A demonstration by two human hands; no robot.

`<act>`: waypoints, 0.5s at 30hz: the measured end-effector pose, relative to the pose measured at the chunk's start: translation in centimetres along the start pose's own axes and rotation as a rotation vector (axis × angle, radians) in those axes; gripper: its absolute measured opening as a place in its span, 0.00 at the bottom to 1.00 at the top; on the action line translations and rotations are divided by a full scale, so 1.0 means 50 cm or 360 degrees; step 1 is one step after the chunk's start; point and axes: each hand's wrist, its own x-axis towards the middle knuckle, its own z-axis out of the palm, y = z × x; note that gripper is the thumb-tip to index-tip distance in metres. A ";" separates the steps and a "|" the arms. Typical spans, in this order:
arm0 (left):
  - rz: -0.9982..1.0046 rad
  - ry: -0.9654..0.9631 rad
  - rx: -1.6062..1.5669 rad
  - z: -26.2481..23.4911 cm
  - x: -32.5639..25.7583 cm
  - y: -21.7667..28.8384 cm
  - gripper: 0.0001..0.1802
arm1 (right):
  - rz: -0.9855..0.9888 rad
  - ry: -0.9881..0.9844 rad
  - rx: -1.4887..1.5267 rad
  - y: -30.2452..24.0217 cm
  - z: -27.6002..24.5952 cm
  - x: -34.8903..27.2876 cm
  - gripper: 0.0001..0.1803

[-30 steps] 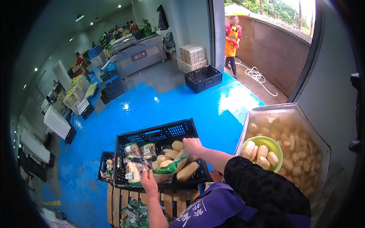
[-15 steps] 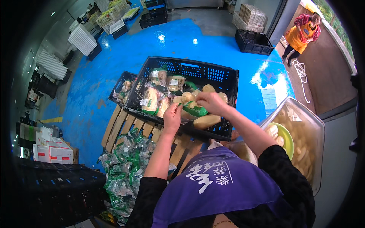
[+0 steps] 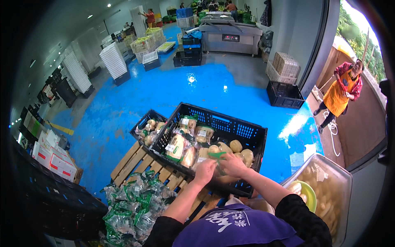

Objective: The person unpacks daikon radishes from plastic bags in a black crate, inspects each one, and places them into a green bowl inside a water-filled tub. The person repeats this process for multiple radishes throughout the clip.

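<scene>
My left hand (image 3: 205, 171) and my right hand (image 3: 233, 165) are close together over the near side of a black plastic crate (image 3: 257, 144). Both are closed, their fingers pinching a clear plastic bag with a green band (image 3: 217, 155). My hands partly cover what is in and under the bag. Around them in the crate lie loose, pale oblong root vegetables (image 3: 235, 145). Packed bags of the same roots (image 3: 175, 147) lie to the left, some with white labels.
The crate rests on a wooden pallet (image 3: 131, 162); a smaller black crate (image 3: 142, 122) adjoins it. Empty green-printed bags (image 3: 127, 210) are heaped at lower left. On the right, a metal tub (image 3: 343, 173) of cloudy water holds roots and a green bowl (image 3: 311, 193). A person in an orange apron (image 3: 339, 96) stands outside.
My view has tilted up, showing more of the room, and the crate sits lower in it. My hands have come closer together on the bag, and its green band now stands up between them.
</scene>
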 end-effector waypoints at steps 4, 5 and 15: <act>0.0046 -0.0081 0.0039 0.014 -0.002 -0.023 0.05 | 0.0442 -0.0711 -0.0060 -0.029 -0.012 -0.009 0.35; 0.0037 -0.0111 0.0046 0.016 -0.001 -0.021 0.05 | 0.0484 -0.0753 -0.0047 -0.033 -0.012 -0.011 0.36; 0.0127 -0.0243 0.0107 -0.006 0.036 -0.025 0.05 | 0.0577 -0.0222 0.0410 -0.016 0.097 -0.022 0.38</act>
